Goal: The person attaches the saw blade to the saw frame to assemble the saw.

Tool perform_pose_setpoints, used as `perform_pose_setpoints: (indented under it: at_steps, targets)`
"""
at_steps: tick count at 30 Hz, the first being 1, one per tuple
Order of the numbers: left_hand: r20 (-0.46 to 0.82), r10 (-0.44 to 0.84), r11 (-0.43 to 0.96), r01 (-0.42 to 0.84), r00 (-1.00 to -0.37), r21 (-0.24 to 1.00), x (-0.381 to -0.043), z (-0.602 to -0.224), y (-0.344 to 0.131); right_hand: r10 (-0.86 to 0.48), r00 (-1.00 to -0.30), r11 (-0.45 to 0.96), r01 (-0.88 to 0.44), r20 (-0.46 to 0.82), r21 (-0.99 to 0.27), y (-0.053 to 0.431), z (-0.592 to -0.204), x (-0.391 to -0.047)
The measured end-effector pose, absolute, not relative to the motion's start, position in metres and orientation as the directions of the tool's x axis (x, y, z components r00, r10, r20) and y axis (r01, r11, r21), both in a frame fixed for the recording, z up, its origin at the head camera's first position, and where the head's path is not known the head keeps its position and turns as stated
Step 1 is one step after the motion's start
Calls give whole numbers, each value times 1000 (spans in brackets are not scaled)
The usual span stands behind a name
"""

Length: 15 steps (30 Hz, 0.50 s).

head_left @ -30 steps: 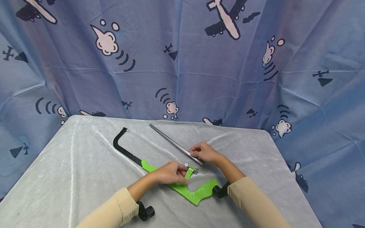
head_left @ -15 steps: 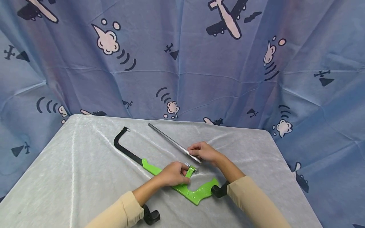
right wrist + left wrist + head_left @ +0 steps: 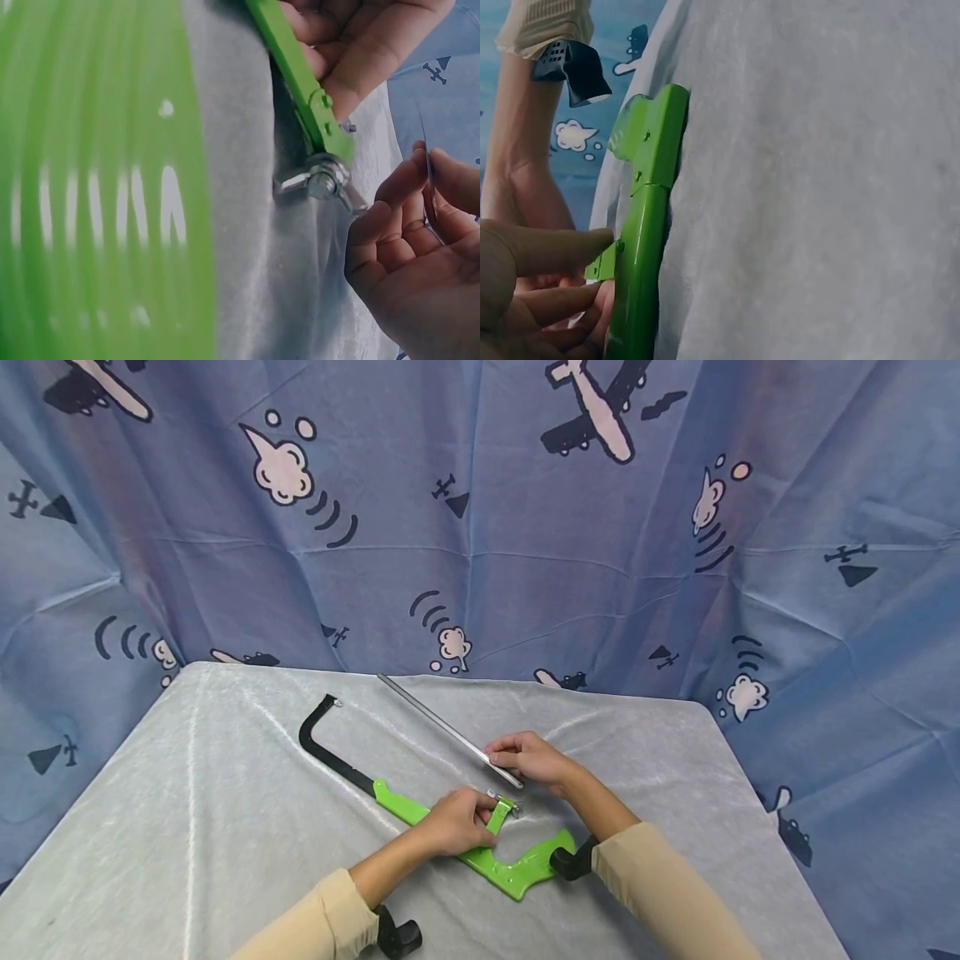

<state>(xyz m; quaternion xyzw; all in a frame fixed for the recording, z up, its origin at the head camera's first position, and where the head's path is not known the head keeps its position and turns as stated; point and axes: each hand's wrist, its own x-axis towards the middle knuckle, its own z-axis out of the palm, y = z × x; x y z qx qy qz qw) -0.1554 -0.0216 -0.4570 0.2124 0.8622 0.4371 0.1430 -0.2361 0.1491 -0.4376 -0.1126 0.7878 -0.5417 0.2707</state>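
Observation:
A hacksaw frame with a green handle (image 3: 528, 870) and a black bent front bar (image 3: 337, 764) lies slantwise on the cloth-covered table. My left hand (image 3: 453, 822) holds its short green arm, thumb and fingers at either side, as the left wrist view also shows. A wing nut (image 3: 322, 184) sits at that arm's end. Beyond the frame, my right hand (image 3: 531, 762) pinches a thin grey hacksaw blade (image 3: 442, 724) near its close end, between thumb and fingers. From there the blade slants away to the back left, roughly parallel to the frame. In the right wrist view it appears edge-on.
Pale grey velvety cloth (image 3: 225, 827) covers the table. A blue curtain (image 3: 510, 602) printed with planes and clouds hangs behind the back edge. Black wrist mounts (image 3: 573, 860) stick out below both sleeves, the right one overlapping the saw handle in the head view.
My right hand has shifted slightly left, carrying the blade, whose far end has moved toward the back left. My left hand has slid a little to the right; the hacksaw frame stays nearly still.

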Motion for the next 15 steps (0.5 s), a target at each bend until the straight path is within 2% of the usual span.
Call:
perform_pose_setpoints:
  at_steps: [15]
  targets:
    - [-15, 473, 578, 298, -881, 760, -152, -460, -21, -489, -830, 342, 101, -268, -934, 144, -442, -237]
